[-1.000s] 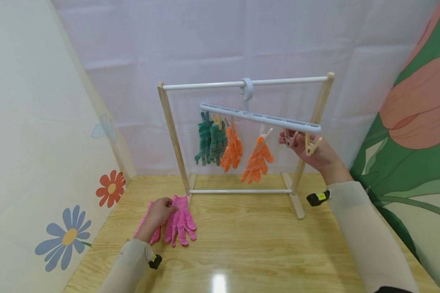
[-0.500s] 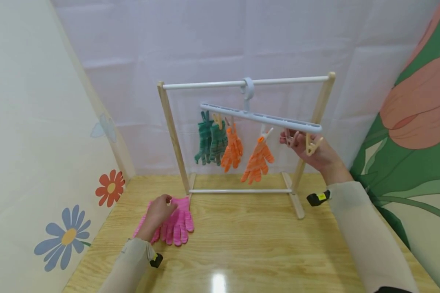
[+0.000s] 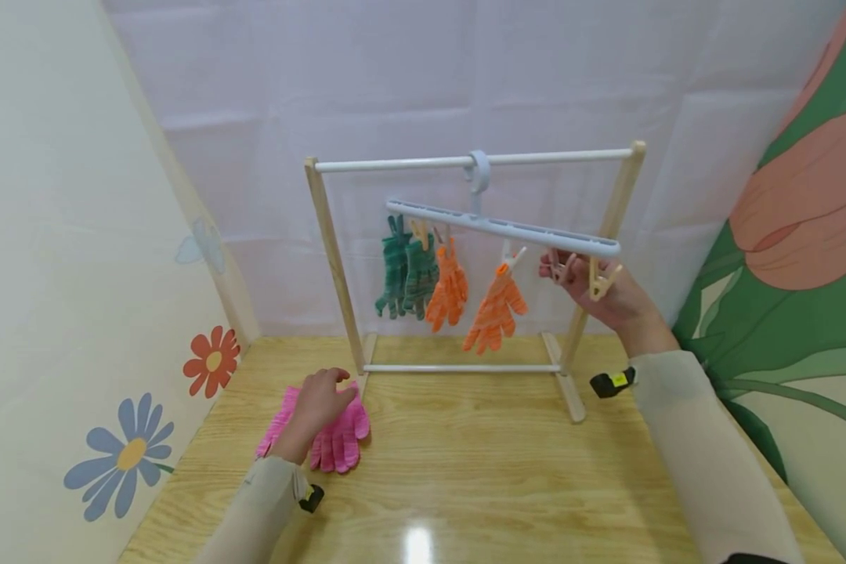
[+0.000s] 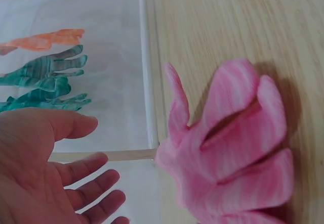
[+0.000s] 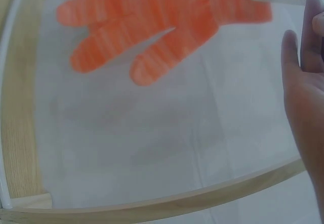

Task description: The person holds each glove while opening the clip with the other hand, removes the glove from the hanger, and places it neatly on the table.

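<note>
My left hand [image 3: 320, 403] hovers over the pink knit gloves [image 3: 338, 442], its fingers spread and loosely bent. In the left wrist view a pink glove [image 4: 228, 148] lies apart from the fingertips, on the table. One pink glove lies further left, partly hidden by the hand and wrist. My right hand [image 3: 609, 298] is up at the right end of the pale blue hanger [image 3: 507, 227], pinching a pink clothespin [image 3: 561, 268]. A yellow clothespin [image 3: 599, 282] hangs in front of that hand. Beside it, an orange glove [image 3: 495, 313] hangs from a white clothespin [image 3: 516, 257].
The hanger hooks over the white bar of a wooden rack [image 3: 334, 266] and tilts down to the right. Green gloves [image 3: 395, 274] and another orange glove [image 3: 448, 290] hang on its left half. The wooden table [image 3: 479, 454] meets a printed wall at each side.
My left hand has slid the right-hand pink glove slightly left, then come off it with its fingers opening. My right hand stays at the pink clothespin.
</note>
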`<state>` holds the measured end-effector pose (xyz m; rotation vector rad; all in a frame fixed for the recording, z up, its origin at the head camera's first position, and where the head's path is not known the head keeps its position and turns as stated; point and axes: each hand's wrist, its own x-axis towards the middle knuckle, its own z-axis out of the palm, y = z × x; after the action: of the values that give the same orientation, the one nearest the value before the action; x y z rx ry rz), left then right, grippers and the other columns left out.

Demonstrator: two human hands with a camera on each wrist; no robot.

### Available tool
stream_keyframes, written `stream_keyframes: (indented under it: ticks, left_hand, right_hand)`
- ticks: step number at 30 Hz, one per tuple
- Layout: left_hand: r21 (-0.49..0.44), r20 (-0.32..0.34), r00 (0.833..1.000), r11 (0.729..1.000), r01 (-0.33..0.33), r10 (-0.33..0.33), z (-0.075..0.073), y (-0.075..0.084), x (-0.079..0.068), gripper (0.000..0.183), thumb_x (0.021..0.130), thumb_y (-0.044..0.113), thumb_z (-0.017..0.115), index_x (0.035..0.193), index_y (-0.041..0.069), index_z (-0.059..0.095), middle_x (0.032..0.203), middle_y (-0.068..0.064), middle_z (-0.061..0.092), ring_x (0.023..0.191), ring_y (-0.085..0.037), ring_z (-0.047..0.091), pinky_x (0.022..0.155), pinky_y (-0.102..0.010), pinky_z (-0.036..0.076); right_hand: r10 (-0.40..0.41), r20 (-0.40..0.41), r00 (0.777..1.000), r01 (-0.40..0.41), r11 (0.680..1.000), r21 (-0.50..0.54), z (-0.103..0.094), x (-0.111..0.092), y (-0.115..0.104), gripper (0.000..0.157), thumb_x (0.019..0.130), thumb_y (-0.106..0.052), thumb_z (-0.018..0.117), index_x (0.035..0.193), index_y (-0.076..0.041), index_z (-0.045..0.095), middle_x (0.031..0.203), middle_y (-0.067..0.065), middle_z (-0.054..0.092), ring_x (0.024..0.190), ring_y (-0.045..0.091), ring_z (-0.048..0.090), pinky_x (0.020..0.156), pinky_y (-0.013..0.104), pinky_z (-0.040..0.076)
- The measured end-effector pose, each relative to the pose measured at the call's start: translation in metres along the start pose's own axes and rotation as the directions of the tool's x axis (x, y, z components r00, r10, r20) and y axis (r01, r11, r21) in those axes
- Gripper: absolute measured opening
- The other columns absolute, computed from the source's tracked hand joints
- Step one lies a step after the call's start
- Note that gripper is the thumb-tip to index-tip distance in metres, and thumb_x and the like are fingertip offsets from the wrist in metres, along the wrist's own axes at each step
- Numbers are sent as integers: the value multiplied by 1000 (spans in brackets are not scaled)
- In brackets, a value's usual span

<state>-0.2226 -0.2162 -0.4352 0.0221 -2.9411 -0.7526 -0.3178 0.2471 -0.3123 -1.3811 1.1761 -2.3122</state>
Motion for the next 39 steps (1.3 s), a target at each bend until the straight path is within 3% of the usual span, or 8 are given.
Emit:
stream_keyframes:
  ticks: [18, 27, 39]
  left_hand:
    - [-72, 11, 999, 996, -48, 48, 7, 19, 3, 40, 94, 22, 69, 123, -4, 63, 121, -21, 63, 116, -41, 56, 99, -54, 47]
    - [-95, 5, 998, 993, -63, 64, 8, 29, 5, 38, 93, 22, 71, 123, -1, 64, 120, -20, 64, 114, -39, 58, 98, -54, 48]
    - [-125, 15, 994, 987, -102, 105, 6, 44, 6, 42, 94, 23, 70, 127, -1, 62, 125, -20, 65, 113, -36, 61, 97, -52, 50]
  right_hand:
    - [21, -19, 1000, -20, 998, 56, 4, -2, -1, 22, 101, 2, 56, 118, 5, 68, 115, 19, 66, 110, 31, 63, 108, 41, 45]
    - [18, 8, 1000, -18, 999, 35, 9, -1, -4, 23, 102, 3, 53, 120, 6, 67, 116, 19, 66, 111, 30, 62, 109, 41, 44]
    - [15, -15, 1000, -15, 1000, 4, 9, -2, -4, 25, 101, -2, 58, 124, 6, 65, 116, 17, 67, 111, 28, 63, 107, 39, 47]
